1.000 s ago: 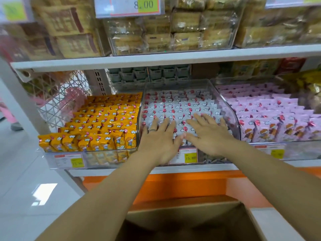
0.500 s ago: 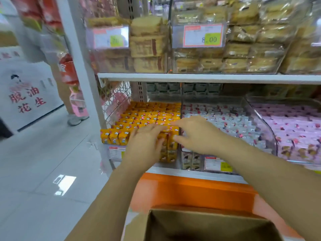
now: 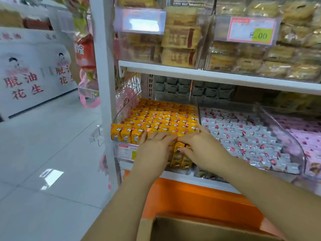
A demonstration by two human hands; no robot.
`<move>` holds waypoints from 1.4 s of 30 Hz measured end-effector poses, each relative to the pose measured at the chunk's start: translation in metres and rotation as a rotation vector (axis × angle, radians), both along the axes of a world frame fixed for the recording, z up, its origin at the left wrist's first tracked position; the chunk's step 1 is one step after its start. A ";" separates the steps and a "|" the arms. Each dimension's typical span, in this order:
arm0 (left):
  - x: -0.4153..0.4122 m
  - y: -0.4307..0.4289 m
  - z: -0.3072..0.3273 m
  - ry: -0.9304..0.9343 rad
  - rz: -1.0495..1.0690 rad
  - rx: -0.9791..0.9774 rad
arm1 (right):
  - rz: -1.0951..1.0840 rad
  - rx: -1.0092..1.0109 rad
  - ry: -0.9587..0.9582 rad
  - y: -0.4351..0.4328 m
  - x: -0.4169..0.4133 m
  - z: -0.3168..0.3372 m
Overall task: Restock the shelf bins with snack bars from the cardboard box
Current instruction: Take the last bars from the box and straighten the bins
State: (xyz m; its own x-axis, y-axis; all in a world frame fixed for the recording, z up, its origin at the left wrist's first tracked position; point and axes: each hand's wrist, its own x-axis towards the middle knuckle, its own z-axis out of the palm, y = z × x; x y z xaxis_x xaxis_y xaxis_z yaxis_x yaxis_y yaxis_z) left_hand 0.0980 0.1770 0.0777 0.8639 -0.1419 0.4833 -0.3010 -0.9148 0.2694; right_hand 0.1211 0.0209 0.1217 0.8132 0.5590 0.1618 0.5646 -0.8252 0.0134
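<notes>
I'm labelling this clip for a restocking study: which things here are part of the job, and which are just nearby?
Part of the job:
left hand
right hand
orange bars
white bars
pink bars
cardboard box

Just nearby:
cakes on the upper shelf
price tag
white sign

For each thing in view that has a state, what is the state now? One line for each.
Orange bin: full, bars in neat rows.
Grey bin: full.
Pink bin: full, partly out of frame.
Box: open, inside not visible.
Left hand: flat on front orange bars.
Right hand: on front orange bars, fingers touching one.
</notes>
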 end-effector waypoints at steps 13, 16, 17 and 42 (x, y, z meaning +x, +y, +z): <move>0.005 0.000 0.004 0.077 0.036 -0.011 | 0.091 -0.129 0.104 -0.005 0.019 0.011; 0.006 -0.002 0.002 0.051 0.040 -0.043 | 0.107 -0.158 0.115 -0.006 0.022 0.013; 0.005 -0.002 0.002 0.036 0.040 -0.053 | 0.105 -0.170 0.113 -0.007 0.020 0.015; 0.002 -0.017 0.000 0.022 0.108 0.034 | -0.084 -0.224 -0.043 -0.003 0.008 0.008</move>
